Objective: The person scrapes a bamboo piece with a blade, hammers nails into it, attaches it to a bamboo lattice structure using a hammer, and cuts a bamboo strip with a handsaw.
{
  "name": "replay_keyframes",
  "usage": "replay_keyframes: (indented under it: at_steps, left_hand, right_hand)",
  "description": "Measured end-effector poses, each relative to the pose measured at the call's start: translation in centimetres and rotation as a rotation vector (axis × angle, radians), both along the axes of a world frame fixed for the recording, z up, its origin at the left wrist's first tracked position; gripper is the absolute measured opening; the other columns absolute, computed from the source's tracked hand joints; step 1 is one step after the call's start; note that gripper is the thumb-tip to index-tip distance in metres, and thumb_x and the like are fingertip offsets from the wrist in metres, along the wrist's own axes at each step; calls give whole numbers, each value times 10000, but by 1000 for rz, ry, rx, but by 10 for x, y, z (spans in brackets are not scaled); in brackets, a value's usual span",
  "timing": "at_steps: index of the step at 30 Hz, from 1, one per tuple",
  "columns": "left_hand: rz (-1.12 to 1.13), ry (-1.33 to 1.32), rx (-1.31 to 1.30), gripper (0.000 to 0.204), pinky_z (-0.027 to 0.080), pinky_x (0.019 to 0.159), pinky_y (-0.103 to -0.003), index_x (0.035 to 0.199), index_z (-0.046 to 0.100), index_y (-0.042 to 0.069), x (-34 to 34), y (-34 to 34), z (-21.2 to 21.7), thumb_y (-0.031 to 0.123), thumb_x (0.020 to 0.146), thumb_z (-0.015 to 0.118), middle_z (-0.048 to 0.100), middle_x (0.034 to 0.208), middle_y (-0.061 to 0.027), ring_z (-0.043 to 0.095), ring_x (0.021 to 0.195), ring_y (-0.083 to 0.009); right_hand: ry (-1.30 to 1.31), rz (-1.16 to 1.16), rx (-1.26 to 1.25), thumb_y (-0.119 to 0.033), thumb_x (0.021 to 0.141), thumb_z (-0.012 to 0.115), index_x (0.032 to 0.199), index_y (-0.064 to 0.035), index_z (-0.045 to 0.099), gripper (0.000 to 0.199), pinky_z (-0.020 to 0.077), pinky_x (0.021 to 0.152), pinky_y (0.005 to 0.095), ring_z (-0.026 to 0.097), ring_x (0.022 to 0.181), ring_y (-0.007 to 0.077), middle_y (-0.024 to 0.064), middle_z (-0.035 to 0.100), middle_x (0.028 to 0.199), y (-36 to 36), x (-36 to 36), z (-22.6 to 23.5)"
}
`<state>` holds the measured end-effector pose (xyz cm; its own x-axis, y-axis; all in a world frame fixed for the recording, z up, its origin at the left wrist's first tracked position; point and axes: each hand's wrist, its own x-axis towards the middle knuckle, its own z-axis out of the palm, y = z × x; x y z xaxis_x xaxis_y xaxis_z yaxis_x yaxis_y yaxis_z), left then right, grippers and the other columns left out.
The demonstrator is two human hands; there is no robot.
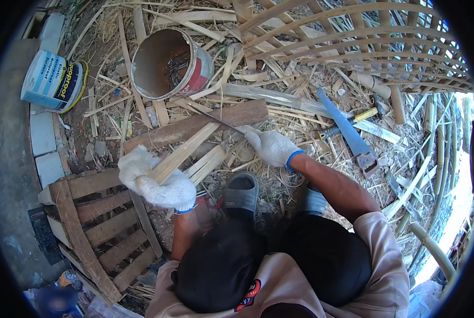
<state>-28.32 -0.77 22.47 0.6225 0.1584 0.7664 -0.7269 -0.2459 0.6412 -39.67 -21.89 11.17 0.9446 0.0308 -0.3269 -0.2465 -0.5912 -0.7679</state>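
If the wood strip (186, 152) held by my left grip (156, 180) twists, the knife (215, 116) clasped in my right grip (274, 149) could skid toward the left one.

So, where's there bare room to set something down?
The grey floor at far left, bordered by the pale blocks and tub, looks bare. Wood scraps crowd the left hand, holding a strip, and right hand, holding a knife; rightward lie the saw and hammer.
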Motion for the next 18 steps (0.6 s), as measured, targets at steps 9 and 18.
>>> replay_keyframes:
  at_steps: [9,18]
  left_hand:
    - [-216,124,-74,387,405,723,-410,869,442,98,-2,26,-6,431,1056,380,473,848,-85,467,796,-228]
    - [-214,90,81,346,346,677,-412,766,400,140,-26,9,2,375,1017,423,395,769,-33,401,737,-214]
  right_hand:
    - [22,52,138,-506,1112,348,1169,-20,670,586,528,886,588,680,980,518,323,712,979,24,2,78]
    - [-47,100,68,-498,1135,291,986,-7,735,678,538,864,577,699,910,491,284,719,862,8,0,80]
